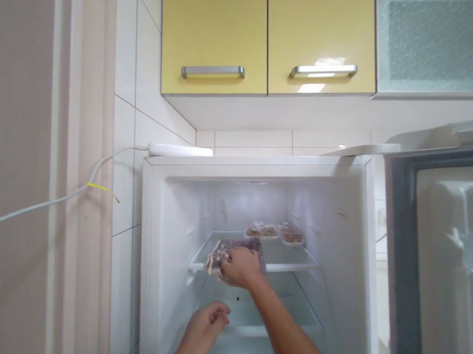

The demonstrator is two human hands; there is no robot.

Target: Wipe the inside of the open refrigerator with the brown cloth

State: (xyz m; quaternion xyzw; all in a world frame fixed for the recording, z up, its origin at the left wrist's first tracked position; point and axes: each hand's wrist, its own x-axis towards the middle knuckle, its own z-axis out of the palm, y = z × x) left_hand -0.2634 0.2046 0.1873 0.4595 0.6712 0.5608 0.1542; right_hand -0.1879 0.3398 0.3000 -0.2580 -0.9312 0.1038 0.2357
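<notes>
My right hand (242,266) grips a dark, purplish cloth (260,252) with a pale patterned edge, at the front of the upper glass shelf (289,267) inside an open fridge. Some of the cloth is hidden behind the fingers. Lower and to the left, my left hand (209,321) hangs in front of the lower shelf (251,331) with its fingers curled and nothing visible in them. Toward the back of the upper shelf lie two small packs of brownish food (262,231).
The fridge door (413,270) stands open at the right. Yellow cabinets (221,30) with metal handles hang above. On the fridge's top left corner lies a white flat object (180,151), with a white cable (50,203) running left. A beige door frame (83,180) is at the left.
</notes>
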